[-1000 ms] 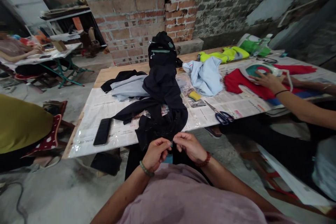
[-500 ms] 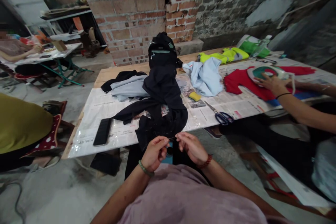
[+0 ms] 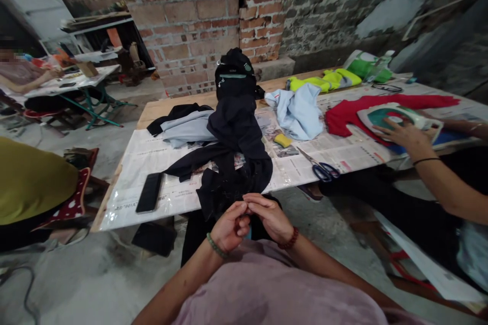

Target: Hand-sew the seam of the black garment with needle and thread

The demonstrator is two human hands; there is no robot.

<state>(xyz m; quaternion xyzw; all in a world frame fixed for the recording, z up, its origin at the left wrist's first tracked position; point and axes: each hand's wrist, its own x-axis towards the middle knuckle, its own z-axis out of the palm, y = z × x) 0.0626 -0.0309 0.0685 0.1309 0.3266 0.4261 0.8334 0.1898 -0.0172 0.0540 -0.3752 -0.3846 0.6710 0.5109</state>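
Note:
My left hand [image 3: 231, 224] and my right hand [image 3: 270, 217] meet at the fingertips just in front of the table edge. Both are closed in a pinch; whatever is between the fingers is too small to make out. Right behind them a black garment [image 3: 224, 183] lies crumpled, partly hanging over the edge. Left of it is a black phone [image 3: 149, 192], lying flat. Dark-handled scissors [image 3: 320, 166] rest to the right, close to a yellow sponge-like block [image 3: 282, 140].
A black backpack [image 3: 235, 76] stands behind the clothes on the newspaper-covered table [image 3: 118, 198]. Light blue cloth [image 3: 299, 111] and a yellow vest [image 3: 324, 81] lie farther right. At the right, a co-worker's hand [image 3: 406, 137] is on an iron [image 3: 375, 118] over a red garment [image 3: 339, 118].
My hands have come together: the fingertips were slightly apart, with a thin strand faintly visible between them, and now they touch. The co-worker's hand and the iron have shifted and turned slightly.

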